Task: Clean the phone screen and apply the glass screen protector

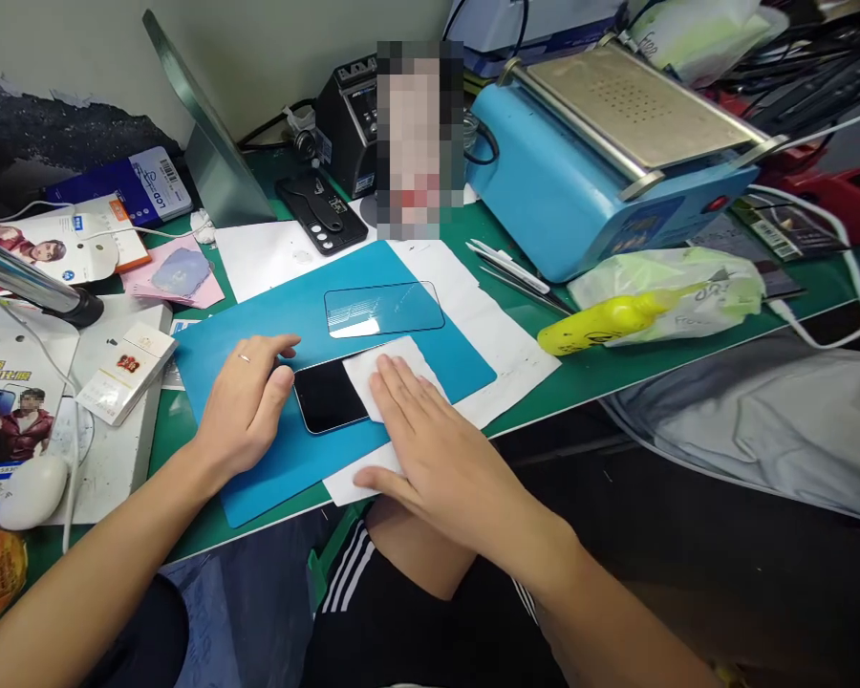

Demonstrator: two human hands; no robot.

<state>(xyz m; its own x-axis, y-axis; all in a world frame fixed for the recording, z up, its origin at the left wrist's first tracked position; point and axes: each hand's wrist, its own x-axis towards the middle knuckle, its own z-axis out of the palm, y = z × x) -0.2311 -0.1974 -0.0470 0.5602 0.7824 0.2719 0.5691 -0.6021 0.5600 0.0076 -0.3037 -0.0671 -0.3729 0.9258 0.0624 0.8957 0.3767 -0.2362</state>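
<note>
A smartphone [326, 397] with a black screen lies face up on a blue mat [258, 502]. Across its right half is a white wipe [362, 377], pressed down by the outstretched fingers of my right hand [430, 435]. The thumb of that hand is spread away, above a white sheet [351, 478] at the mat's front edge. My left hand [247, 406] rests by the phone's left end, fingers loosely bent and apart from the thumb, holding nothing. Behind the phone lies a clear screen protector [385, 311] with a black border.
Farther right stands a blue machine [545, 182] with a metal top plate. Before it are tweezers [516, 277] and a yellow bottle [602, 325]. At the back is a black phone case [322, 212]. A cigarette pack [127, 373] and a white mouse-like object [34, 492] are left.
</note>
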